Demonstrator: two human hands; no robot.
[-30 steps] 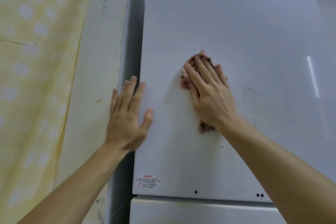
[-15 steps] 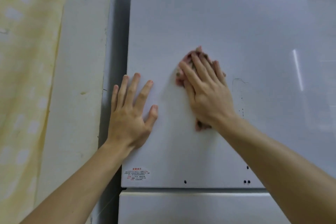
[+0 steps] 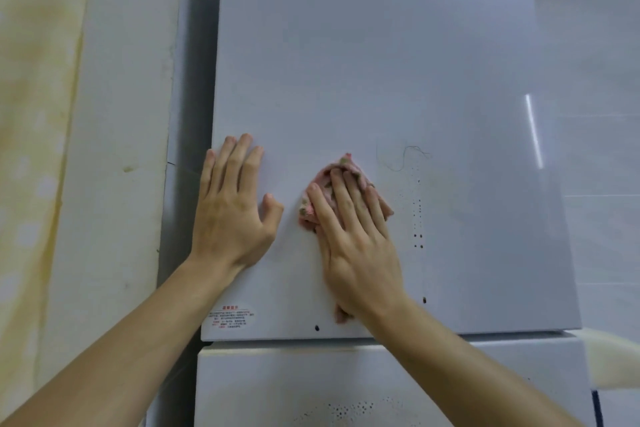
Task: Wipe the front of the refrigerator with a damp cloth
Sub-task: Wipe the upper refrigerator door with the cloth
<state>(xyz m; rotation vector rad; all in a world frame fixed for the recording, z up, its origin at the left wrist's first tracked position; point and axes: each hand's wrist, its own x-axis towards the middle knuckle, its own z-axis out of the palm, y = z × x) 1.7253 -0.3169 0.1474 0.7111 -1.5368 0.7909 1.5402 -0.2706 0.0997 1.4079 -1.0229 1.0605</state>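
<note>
The white upper refrigerator door [image 3: 381, 62] fills the view. My right hand [image 3: 356, 239] lies flat with straight fingers on a pink patterned cloth [image 3: 348, 168], pressing it against the lower middle of the door. The cloth shows past the fingertips and a bit below the wrist. My left hand [image 3: 232, 204] rests open and flat on the door near its left edge, fingers up. A thin dark hair and several small dark specks [image 3: 417, 204] mark the door just right of the cloth.
A red-print warning sticker [image 3: 232, 317] sits at the door's lower left corner. The lower door [image 3: 277, 388] begins below the gap and carries specks. A white wall [image 3: 117, 149] and a yellow patterned curtain [image 3: 31, 149] stand to the left.
My right hand has slid the cloth down the door toward its lower edge. The left hand stays flat near the left edge. The view has tilted down, showing more of the lower door.
</note>
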